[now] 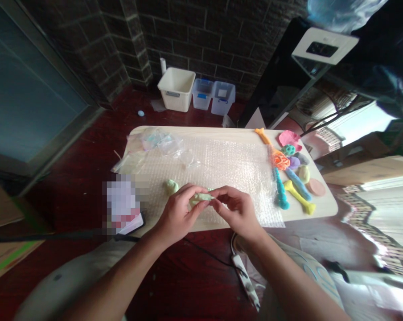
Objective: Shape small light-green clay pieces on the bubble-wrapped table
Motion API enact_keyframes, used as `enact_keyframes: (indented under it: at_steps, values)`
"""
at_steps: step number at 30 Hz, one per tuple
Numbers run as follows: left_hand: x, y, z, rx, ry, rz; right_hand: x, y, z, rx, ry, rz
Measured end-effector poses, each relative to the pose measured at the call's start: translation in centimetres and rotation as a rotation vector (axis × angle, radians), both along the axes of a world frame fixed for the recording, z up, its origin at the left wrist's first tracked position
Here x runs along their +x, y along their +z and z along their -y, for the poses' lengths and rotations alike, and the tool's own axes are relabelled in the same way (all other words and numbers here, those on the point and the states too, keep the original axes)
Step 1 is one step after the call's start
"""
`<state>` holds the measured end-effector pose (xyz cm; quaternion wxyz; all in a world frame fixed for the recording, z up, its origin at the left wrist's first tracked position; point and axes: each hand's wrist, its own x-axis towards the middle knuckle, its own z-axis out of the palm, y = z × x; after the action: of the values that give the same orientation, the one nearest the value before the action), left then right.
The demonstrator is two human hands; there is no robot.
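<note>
Between my two hands, over the near edge of the bubble wrap (pixel 235 165), is a pale green lump of modelling clay (pixel 200 196). My left hand (pixel 183 209) curls around its left side, fingers and thumb closed on it. The fingertips of my right hand (pixel 235 207) pinch its right end. A second pale green clay lump (pixel 171 186) rests on the bubble wrap just left of my left hand. My fingers hide part of the held piece, so its full shape does not show.
Coloured clay shapes lie at the table's right end, among them a yellow bone-like piece (pixel 300 197), a teal stick (pixel 281 189) and a pink piece (pixel 289 139). Clear plastic bags (pixel 161 145) lie back left. A power strip (pixel 245 281) sits below; bins (pixel 176 89) stand behind.
</note>
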<state>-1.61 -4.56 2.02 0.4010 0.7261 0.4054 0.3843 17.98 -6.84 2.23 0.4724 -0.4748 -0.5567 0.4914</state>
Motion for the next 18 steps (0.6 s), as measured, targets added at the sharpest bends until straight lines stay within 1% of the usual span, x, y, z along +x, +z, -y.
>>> enact_keyframes:
  at_steps: [3,7,11,18]
  values:
    - [-0.28,-0.02,-0.11,0.097,0.003,-0.020,0.09,-0.15,-0.08,-0.095,-0.001,-0.059]
    - [-0.47,-0.26,0.00,0.189,0.006,-0.063,-0.09,-0.26,0.04,-0.122,-0.024,-0.073]
    - [-0.37,-0.50,0.24,0.200,0.003,-0.089,-0.23,-0.34,-0.06,-0.148,-0.052,-0.086]
    - [-0.19,-0.47,0.28,0.189,-0.045,-0.061,-0.15,-0.29,-0.57,-0.219,-0.032,-0.129]
